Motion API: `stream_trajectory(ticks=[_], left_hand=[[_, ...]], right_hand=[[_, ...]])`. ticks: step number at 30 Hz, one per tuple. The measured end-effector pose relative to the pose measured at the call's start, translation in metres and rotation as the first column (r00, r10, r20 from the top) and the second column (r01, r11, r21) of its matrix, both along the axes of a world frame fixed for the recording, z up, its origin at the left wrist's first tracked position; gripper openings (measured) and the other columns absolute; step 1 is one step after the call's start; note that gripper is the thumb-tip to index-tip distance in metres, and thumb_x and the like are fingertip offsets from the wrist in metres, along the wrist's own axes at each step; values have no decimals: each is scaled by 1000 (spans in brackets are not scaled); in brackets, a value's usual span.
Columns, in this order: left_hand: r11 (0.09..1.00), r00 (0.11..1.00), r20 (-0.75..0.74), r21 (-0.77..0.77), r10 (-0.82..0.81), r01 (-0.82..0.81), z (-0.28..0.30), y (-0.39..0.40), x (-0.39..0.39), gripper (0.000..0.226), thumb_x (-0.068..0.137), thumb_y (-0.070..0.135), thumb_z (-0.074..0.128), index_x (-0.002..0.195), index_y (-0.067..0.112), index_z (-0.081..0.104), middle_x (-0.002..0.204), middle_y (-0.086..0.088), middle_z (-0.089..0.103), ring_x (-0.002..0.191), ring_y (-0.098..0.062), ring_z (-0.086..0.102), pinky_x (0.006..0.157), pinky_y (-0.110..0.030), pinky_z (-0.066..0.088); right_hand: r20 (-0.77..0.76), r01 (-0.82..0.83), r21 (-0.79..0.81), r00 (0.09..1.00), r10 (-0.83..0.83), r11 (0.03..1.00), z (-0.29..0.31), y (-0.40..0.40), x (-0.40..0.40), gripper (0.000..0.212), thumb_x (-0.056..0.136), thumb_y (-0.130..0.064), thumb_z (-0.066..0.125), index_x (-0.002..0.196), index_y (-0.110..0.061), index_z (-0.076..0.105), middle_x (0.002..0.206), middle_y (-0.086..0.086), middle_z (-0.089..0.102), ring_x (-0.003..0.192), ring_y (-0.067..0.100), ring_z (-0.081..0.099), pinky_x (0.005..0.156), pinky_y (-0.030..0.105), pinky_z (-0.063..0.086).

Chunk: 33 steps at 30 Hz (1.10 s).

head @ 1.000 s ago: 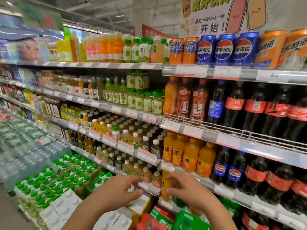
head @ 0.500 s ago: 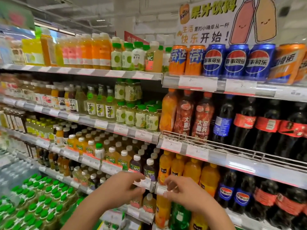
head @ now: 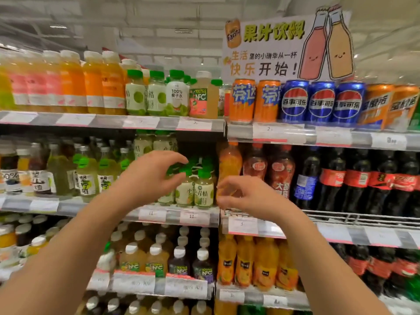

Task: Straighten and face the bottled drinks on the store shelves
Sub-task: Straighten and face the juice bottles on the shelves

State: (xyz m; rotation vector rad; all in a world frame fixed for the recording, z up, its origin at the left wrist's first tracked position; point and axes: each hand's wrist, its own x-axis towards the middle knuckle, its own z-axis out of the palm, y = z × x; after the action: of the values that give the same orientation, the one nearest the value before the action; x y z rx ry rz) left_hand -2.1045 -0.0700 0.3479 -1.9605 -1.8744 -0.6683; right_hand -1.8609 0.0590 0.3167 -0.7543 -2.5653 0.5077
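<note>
— green-capped bottles (head: 197,189) stand in a tight cluster at 9 o'clock of the tall orange bottle (head: 228,169). risk?

— left hand (head: 147,178), fingers curled wide and holding nothing, could knock a cap and tip a neighbour.

— and the right hand (head: 245,195)?

— loosely curled at the orange bottle; contact is hard to tell. pale labels face forward, front row upright on the middle shelf (head: 159,214).

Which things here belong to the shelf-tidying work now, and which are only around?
In the job:
- left hand
- right hand
- small green-capped bottles
- orange bottle

Only around:
- soda cans
- juice sign
- dark cola bottles
- price tags
</note>
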Motion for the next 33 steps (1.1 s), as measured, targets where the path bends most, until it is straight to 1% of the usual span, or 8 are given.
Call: stream_trajectory(ticks=[4,7,10,14,18,24,28,33], left_hand=[[981,1000,0,193,-20,19,34,20,-31,52,95,39,59,144,27,50,152,4,47,142,-22,37,117,-47,34],[974,998,-50,225,24,-12,41,38,-48,60,94,37,61,149,24,44,156,-2,41,145,-29,31,117,-50,31],[975,990,-118,217,72,-45,33,51,-63,64,91,40,61,150,24,41,156,-5,42,142,-32,36,115,-54,34],[964,987,-149,266,61,-20,21,57,-73,64,89,37,61,148,23,43,153,-6,45,139,-33,41,114,-53,33],[947,987,-156,320,37,15,15,61,-76,62,87,36,62,145,22,47,150,-7,49,137,-34,43,112,-52,33],[926,989,-145,378,32,26,6,66,-73,64,85,35,63,145,19,46,151,-9,47,140,-34,39,115,-51,28],[920,990,-127,392,54,0,4,68,-70,65,84,33,63,145,18,46,153,-10,45,142,-33,36,117,-49,24],[922,988,-100,381,118,-71,4,69,-60,63,85,31,64,145,20,45,154,-9,44,145,-32,34,120,-51,23]], right_hand=[[-180,94,140,981,-68,986,54,3,-30,31,95,-43,66,123,-31,68,109,-16,71,100,-1,65,92,27,55],[-359,224,244,925,-127,944,84,9,-56,23,94,-38,66,113,-26,71,94,-11,74,89,3,69,84,33,59],[-489,448,358,837,-244,819,101,19,-79,19,90,-37,62,100,-25,73,84,-8,74,78,11,70,77,40,59],[-554,605,401,758,-344,687,123,18,-97,20,88,-32,60,94,-22,75,84,-5,74,80,17,68,76,32,54],[-544,619,371,749,-377,693,149,20,-114,27,88,-34,61,108,-19,69,97,-2,72,88,16,65,80,34,55],[-396,591,253,786,-475,766,160,32,-140,72,88,-42,74,143,-9,40,125,10,60,106,23,56,84,36,49],[-440,602,167,754,-487,781,159,40,-146,73,88,-44,74,142,-9,40,128,10,60,115,26,58,88,37,50],[-402,633,181,746,-531,753,159,45,-148,58,85,-46,77,124,-12,52,107,4,61,99,23,61,79,37,54]])
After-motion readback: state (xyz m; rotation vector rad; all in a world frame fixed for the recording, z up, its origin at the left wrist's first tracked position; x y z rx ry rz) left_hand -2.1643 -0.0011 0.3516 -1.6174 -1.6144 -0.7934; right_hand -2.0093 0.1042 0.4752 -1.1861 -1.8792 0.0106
